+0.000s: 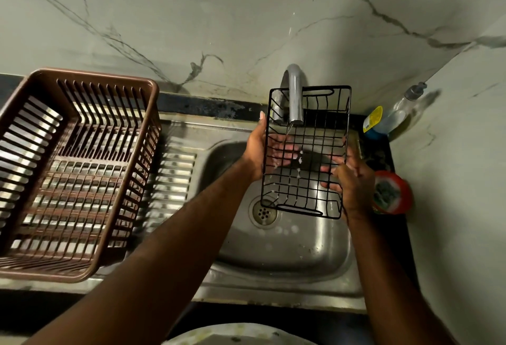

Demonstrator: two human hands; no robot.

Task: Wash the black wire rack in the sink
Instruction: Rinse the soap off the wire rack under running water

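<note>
The black wire rack (306,180) is held over the steel sink (315,251), under the curved tap (294,92). A thin stream of water falls from the spout onto the rack's mesh. My left hand (256,150) grips the rack's left edge, its fingers showing through the wires underneath. My right hand (354,183) grips the right edge, fingers curled under the mesh. White suds cling to some wires. The drain (262,212) shows below the rack's near left corner.
A brown plastic dish basket (74,172) stands on the ribbed drainboard at the left. A clear soap bottle (397,114) lies in the back right corner beside a yellow-labelled container (373,120). An orange tub holding a scrubber (393,192) sits right of the sink. A pale plate rim (235,335) shows at the bottom.
</note>
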